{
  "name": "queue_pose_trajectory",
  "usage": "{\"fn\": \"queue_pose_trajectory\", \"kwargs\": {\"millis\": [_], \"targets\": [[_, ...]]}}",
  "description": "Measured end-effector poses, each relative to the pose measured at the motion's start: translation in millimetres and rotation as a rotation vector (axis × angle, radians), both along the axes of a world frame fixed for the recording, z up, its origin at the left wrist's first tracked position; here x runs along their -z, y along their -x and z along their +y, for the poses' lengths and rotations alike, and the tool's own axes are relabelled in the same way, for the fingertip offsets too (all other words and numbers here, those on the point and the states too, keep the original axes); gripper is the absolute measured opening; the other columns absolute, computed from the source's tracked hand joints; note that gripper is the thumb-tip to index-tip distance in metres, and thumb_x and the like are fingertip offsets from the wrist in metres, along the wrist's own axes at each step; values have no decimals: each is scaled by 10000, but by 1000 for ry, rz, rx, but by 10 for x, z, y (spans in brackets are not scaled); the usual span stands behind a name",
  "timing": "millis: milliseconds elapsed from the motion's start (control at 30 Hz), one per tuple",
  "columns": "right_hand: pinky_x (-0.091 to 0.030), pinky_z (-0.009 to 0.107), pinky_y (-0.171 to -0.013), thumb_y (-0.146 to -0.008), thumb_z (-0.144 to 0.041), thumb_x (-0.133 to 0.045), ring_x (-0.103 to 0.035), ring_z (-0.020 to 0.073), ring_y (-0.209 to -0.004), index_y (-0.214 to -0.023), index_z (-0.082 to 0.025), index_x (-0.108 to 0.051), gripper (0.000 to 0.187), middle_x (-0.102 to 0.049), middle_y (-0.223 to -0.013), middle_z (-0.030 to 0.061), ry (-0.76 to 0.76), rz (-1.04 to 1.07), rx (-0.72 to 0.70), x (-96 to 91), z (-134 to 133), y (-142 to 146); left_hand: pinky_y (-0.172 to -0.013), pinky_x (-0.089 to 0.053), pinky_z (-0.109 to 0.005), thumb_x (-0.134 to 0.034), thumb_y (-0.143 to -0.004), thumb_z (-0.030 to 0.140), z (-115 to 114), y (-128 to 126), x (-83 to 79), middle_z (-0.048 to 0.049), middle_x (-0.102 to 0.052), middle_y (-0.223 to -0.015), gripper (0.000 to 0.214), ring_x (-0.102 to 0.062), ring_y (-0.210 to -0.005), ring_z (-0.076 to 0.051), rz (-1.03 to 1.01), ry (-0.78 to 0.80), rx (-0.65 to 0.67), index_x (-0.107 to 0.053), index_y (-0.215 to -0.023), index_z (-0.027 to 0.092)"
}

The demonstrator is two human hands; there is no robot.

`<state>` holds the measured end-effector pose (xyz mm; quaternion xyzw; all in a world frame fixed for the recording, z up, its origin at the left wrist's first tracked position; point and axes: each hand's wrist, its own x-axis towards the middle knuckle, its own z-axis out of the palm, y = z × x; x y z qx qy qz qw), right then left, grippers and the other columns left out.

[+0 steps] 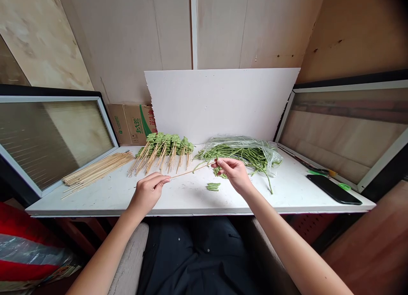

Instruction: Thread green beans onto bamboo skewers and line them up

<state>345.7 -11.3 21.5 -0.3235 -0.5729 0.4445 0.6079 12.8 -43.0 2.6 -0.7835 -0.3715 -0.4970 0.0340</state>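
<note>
My left hand [147, 194] is closed in a pinch on one end of a thin bamboo skewer [188, 172]. The skewer slants up to the right, above the white table. At its far end, my right hand [236, 174] pinches a short piece of green bean [217, 157] against the tip; the fingers partly hide it. Below that hand lies a small row of cut bean pieces [213, 186], with more cut pieces [219, 172] just behind, partly covered. Long green beans [242, 154] lie behind my right hand, partly inside a clear plastic bag [273, 154].
Bean-loaded skewers [168, 144] are piled at back left, beside a bundle of bare skewers [100, 168]. A cardboard box [129, 125] and white board [223, 103] stand behind. On the right lie a black phone [333, 189] and scissors-like handles [318, 171]. Framed panels flank the table [188, 203].
</note>
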Motion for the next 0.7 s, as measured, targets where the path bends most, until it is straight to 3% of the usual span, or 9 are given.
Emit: {"fn": "queue_pose_trajectory", "kwargs": {"millis": [133,333,700], "targets": [[-603,367,-671,-826,-565,-861,-718,249,-847,-933,-249,-858,334,-807,-915,82,-55,-38,17,-51,-40,5,-755,-563,-284,-575,-1026,215,2,-9,-3,-50,-791,-886,245,-738,-800,-183,-11,11,-6,-804,-941,213],[-577,350,-620,-849,-588,-830,-646,167,-601,-952,-237,-843,366,-805,-890,72,-133,-106,110,-76,-82,27,-700,-556,-259,-510,-1002,134,25,-22,37,-40,-766,-832,277,-707,-720,-161,-2,23,-1,-771,-933,197],[-554,329,-597,-854,-585,-824,-618,151,-586,-924,-223,-818,368,-798,-873,66,-111,-55,77,37,-74,150,-675,-550,-251,-446,-900,32,53,-7,88,-25,-726,-763,320,-669,-660,-152,-12,32,5,-726,-892,187]]}}
